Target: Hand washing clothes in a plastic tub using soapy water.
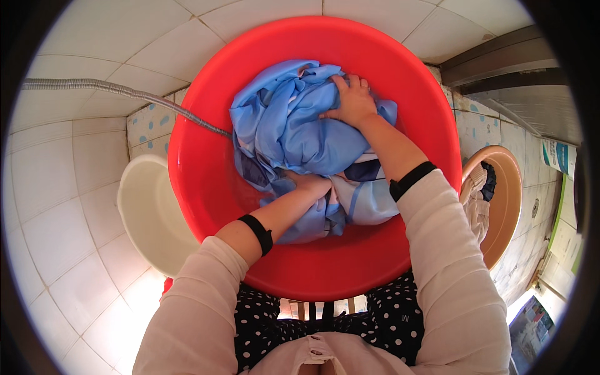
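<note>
A large red plastic basin (318, 276) stands in front of me. In it lies a bundled blue fabric (300, 126) with a smooth sheen and pale, pink and dark patterned parts. My right hand (354, 101) rests on top of the bundle at its upper right, fingers spread. Lower down, my left hand (309, 183) reaches in among the folds; its fingers are hidden by the cloth, so its hold cannot be told. A flexible metal hose (154, 99) runs over the basin's left rim, its end reaching the fabric.
An off-white basin (145, 211) stands at the left. At the right, an orange-tan basin (508, 187) holds a beige garment (476, 201) and a dark item. Tiled walls (51, 164) enclose the left and far sides. A dark metal-like structure (511, 70) juts in at the upper right.
</note>
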Available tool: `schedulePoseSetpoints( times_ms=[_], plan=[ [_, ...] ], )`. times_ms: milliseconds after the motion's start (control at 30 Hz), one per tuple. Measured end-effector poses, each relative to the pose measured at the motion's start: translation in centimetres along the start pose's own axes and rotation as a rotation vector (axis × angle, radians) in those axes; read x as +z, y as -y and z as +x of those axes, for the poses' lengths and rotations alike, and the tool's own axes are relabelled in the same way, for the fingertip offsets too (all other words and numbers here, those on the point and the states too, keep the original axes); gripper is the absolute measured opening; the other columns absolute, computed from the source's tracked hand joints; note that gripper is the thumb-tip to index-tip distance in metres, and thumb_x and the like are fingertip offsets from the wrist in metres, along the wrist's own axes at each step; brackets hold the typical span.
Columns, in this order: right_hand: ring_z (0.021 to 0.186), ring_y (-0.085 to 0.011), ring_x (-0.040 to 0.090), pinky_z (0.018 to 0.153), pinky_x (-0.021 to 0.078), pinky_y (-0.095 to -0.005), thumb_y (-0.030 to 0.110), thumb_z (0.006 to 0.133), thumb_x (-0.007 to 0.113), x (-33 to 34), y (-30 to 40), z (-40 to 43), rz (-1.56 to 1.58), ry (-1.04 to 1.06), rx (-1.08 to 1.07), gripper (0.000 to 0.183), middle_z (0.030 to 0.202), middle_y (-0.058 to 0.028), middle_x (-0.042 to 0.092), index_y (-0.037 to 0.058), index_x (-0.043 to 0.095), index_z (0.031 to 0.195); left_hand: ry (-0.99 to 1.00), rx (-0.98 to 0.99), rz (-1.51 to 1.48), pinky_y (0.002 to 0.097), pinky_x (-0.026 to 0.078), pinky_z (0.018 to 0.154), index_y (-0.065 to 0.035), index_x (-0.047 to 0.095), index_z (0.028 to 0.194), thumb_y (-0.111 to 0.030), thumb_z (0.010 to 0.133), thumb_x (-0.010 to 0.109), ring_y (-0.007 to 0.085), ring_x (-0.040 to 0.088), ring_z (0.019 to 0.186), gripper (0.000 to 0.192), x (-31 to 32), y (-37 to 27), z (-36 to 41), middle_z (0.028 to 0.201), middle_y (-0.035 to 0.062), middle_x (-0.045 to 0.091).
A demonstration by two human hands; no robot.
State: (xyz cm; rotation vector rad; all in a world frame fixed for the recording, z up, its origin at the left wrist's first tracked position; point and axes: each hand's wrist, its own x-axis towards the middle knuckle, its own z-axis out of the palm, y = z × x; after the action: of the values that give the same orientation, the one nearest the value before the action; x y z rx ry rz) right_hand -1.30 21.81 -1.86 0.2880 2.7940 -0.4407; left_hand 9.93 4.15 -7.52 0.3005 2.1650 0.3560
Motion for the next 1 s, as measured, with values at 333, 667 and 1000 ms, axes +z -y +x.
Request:
schedulePoseSetpoints(
  times_ms=[333, 667, 1000],
  plan=[
    [0.092, -0.0369, 0.06, 0.082, 0.0476, -0.0397, 0.026, 0.066, 0.066, -1.4, 6.4, -6.3, 0.648, -0.146, 0.133, 0.036, 0.094, -0.0223, 0.063, 0.0033, 0.064, 0.094, -0.051, 0.234, -0.601, 0.027, 0.048, 0.067, -0.0029, 0.062, 0.102, -0.029, 0.083, 0.055, 0.0169, 0.061, 0.078, 0.033, -19.6, 0.8, -7.3, 0.094, 0.0071, 0.065],
    [0.087, -0.0354, 0.059, 0.077, 0.0472, -0.0419, 0.023, 0.071, 0.064, -2.5, 9.6, -20.9, 0.664, 0.398, -0.533, 0.026, 0.092, -0.0156, 0.062, 0.0048, 0.06, 0.089, 0.13, 0.095, 0.329, 0.0523, 0.001, 0.109, -0.0044, 0.022, 0.142, -0.069, 0.074, 0.051, 0.0496, -0.002, 0.134, 0.098, -11.2, 3.2, -11.2, 0.146, 0.0299, 0.006],
    [0.129, -0.0461, 0.021, 0.093, 0.0246, -0.0692, 0.06, 0.07, 0.059, 4.0, 2.7, -9.8, -0.095, 0.079, 0.216, 0.089, 0.148, -0.0148, 0.014, 0.0235, 0.023, 0.143, 0.118, -0.169, 0.354, 0.0719, 0.035, 0.079, -0.0146, 0.004, 0.146, -0.066, 0.081, 0.043, 0.0442, 0.0, 0.136, 0.092, -3.0, -0.2, -8.0, 0.149, 0.0131, -0.019]
  ],
)
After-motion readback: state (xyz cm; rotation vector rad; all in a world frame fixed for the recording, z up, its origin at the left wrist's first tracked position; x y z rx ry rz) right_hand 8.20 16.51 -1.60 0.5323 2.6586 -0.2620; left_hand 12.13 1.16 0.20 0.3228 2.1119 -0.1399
